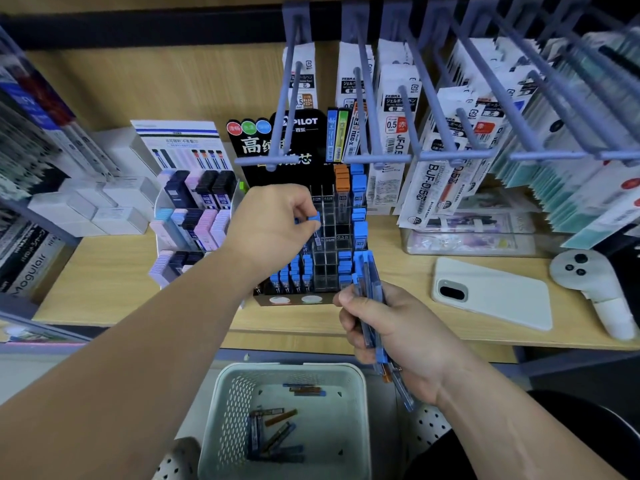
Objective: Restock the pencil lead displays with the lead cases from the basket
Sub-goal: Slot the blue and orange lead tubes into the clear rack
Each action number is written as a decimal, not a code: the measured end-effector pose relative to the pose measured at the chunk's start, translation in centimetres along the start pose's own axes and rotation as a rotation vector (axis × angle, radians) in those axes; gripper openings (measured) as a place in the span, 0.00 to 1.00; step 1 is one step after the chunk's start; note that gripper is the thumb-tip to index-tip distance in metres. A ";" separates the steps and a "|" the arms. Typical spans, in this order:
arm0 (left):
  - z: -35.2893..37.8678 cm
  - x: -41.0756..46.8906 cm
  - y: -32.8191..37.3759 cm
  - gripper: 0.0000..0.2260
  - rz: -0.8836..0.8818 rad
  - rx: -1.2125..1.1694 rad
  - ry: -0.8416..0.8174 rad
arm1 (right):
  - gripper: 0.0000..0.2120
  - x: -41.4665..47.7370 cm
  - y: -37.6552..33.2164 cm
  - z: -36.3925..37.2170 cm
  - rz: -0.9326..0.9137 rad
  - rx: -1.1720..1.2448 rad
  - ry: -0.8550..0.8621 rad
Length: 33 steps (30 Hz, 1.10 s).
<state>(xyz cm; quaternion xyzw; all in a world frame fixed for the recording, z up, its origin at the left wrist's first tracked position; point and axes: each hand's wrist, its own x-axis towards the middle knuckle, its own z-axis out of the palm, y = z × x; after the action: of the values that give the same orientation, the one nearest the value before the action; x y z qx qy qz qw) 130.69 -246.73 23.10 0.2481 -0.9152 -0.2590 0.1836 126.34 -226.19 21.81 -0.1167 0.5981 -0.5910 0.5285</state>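
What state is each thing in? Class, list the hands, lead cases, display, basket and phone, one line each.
Left hand: pinching one blue-capped lead case over the display.
Right hand: gripping a bundle of lead cases.
Pilot display: partly filled, middle slots empty.
Basket: open-topped, a few loose cases lying inside.
Phone: lying face down on the shelf.

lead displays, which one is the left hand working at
The black Pilot display, centre: the left hand pinches a blue-capped case over its slots, not the white pastel display.
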 end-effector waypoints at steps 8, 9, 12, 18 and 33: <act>1.6 0.3 0.0 0.05 0.135 0.277 0.017 | 0.08 0.2 0.2 0.0 -0.007 0.014 -0.003; 1.7 0.4 0.0 0.06 0.133 0.292 0.020 | 0.07 0.2 0.1 -0.1 -0.007 0.016 -0.004; 1.8 0.4 -0.2 0.09 0.133 0.293 0.044 | 0.07 0.3 0.2 -0.1 -0.008 0.017 -0.009; 0.3 -1.1 -1.6 0.17 0.149 0.224 0.105 | 0.07 0.3 0.2 -0.2 0.000 0.018 -0.010; 0.1 -1.2 -3.1 0.16 0.121 0.230 0.114 | 0.15 0.3 0.3 0.0 0.011 -0.011 0.004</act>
<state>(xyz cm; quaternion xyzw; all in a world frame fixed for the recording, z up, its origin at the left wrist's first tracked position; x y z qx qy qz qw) 132.72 -248.33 20.99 0.2261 -0.9402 -0.1262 0.2211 126.38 -226.36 21.38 -0.1150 0.6031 -0.5851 0.5298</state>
